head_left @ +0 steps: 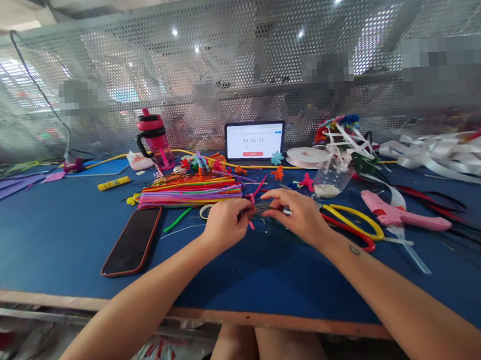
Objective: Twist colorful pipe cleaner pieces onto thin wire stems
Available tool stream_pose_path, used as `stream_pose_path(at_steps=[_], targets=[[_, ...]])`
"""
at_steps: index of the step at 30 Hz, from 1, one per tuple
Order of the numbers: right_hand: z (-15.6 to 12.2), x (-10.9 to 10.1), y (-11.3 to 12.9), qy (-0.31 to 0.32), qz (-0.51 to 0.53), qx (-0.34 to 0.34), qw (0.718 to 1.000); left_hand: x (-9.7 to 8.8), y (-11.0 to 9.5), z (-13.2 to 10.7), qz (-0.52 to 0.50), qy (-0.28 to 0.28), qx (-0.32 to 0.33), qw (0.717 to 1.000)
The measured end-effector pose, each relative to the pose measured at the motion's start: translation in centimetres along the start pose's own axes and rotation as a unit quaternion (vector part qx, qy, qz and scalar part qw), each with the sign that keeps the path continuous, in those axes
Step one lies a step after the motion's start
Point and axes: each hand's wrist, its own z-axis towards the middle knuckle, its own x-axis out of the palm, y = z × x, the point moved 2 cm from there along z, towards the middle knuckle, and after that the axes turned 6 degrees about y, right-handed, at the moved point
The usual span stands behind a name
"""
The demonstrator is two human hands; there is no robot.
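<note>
Both my hands meet over the blue table [56, 234], just past its front middle. My left hand [227, 221] is curled, its fingers pinched on a thin pink and green pipe-cleaner piece [255, 210]. My right hand [299, 214] pinches the other end of the same piece, fingers bent and pressed together. A bundle of coloured pipe cleaners [190, 193] lies just behind my left hand. Yellow and red scissors [355, 224] lie right of my right hand.
A phone in a red case [132, 241] lies at the left. A pink glue gun [401, 213], white ribbon [442, 151], a ribbon roll [306, 155], a tablet showing a timer [255, 140], a pink bottle [155, 139] and a yellow glue stick [113, 183] stand around. Perforated screen behind.
</note>
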Motion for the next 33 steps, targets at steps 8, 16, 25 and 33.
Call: stream_pose_path(at_steps=[8, 16, 25, 33], targets=[[0.06, 0.09, 0.12, 0.013, 0.047, 0.034, 0.998, -0.02, -0.26, -0.01, -0.019, 0.009, 0.015, 1.0], [-0.08, 0.22, -0.06, 0.003, 0.059, 0.054, 0.997, -0.19, -0.5, -0.07, -0.028, 0.016, 0.012, 0.999], [-0.21, -0.02, -0.13, -0.013, -0.01, 0.031, 0.999, -0.23, -0.55, -0.01, -0.027, 0.024, 0.01, 0.999], [-0.57, -0.19, -0.18, -0.043, -0.118, -0.028, 0.992, -0.11, -0.45, 0.03, -0.034, 0.017, 0.018, 0.999]])
